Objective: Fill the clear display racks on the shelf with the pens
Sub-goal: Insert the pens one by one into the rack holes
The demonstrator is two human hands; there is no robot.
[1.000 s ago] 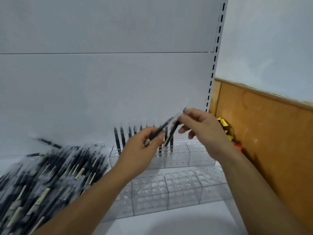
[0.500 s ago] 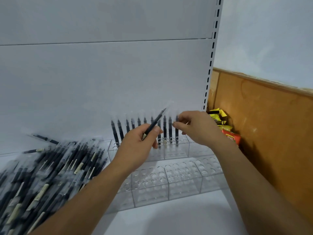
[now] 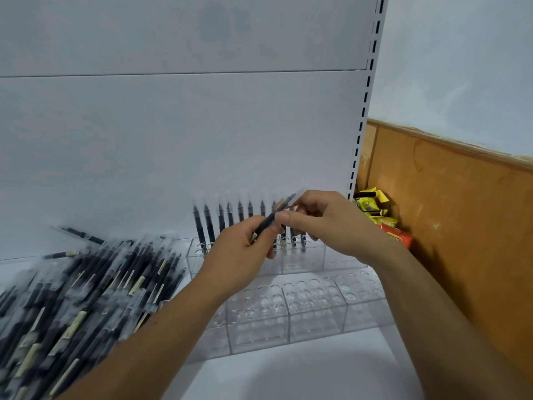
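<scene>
Pen in play between both hands: our left hand grips the lower barrel, our right hand pinches the capped upper end, and the pen hangs tilted just above the back display rack. Standing pens line that rack's rear holes, while the front display rack shows only bare holes. Loose pens lie heaped on the shelf to our left. We judge this a hand-over before insertion. Next, the right hand must turn the pen upright and find a free hole beside the row.
</scene>
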